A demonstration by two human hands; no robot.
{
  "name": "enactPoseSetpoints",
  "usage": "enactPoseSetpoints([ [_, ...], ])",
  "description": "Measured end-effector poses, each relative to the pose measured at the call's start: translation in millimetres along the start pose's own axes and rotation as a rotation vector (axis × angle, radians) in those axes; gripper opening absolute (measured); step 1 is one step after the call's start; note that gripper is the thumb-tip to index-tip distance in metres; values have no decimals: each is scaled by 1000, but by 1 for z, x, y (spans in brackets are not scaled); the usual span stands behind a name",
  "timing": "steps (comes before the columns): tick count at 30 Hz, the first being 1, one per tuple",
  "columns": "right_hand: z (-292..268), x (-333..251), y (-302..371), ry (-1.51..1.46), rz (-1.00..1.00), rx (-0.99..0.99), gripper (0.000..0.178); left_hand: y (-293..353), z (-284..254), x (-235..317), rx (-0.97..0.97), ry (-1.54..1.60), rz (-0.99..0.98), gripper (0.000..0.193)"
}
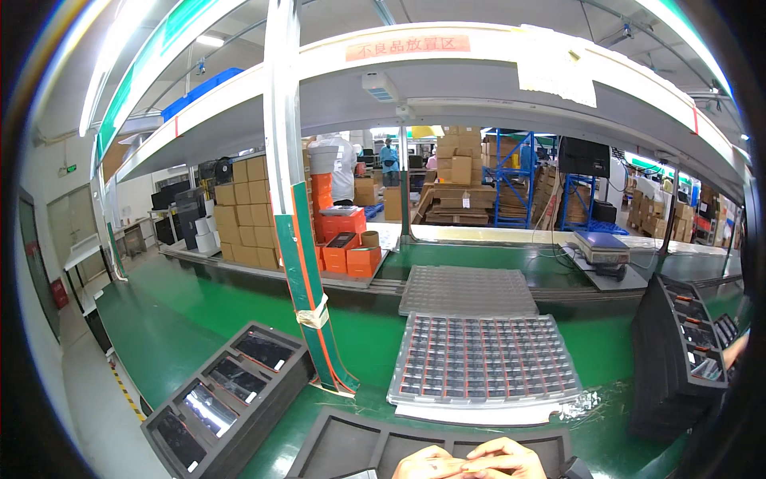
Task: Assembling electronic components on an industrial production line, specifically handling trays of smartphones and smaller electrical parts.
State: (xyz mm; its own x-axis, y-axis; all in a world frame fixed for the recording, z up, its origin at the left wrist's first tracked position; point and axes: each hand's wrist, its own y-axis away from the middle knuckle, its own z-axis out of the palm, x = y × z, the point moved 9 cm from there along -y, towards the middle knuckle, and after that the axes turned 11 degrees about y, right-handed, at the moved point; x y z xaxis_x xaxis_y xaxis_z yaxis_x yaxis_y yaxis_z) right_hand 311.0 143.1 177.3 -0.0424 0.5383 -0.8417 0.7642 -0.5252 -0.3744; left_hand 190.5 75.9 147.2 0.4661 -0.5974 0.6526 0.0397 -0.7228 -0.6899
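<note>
Only the tops of my two hands show at the lower edge, pressed together fingertip to fingertip. My left hand (425,465) and my right hand (501,457) hover over a black foam tray (351,443) with long empty slots. Whether anything small sits between the fingers is hidden. Just beyond the hands lies a clear plastic tray (483,361) filled with rows of small dark parts. Behind it rests a stack of empty clear trays (467,290).
A black foam tray (227,391) holding glossy flat panels sits at the left. A tilted stack of black trays (678,351) stands at the right, a green-and-orange post (307,279) left of centre. A scale (602,246), orange boxes (345,239), cartons and people lie beyond.
</note>
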Motion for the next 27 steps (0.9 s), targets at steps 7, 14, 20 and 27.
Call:
enactPoseSetpoints([
  [7, 4, 2, -3, -27, -45, -58, 20, -4, -3, -2, -4, 48, -13, 14],
  [14, -5, -15, 1, 333, -193, 36, 20, -4, -3, 3, 43, 40, -66, 15],
  [20, -7, -12, 2, 349, -169, 104, 20, -7, -1, 4, 27, 9, -24, 16],
  [27, -10, -12, -2, 348, -222, 194, 21, -8, -9, 4, 59, -15, -43, 16],
])
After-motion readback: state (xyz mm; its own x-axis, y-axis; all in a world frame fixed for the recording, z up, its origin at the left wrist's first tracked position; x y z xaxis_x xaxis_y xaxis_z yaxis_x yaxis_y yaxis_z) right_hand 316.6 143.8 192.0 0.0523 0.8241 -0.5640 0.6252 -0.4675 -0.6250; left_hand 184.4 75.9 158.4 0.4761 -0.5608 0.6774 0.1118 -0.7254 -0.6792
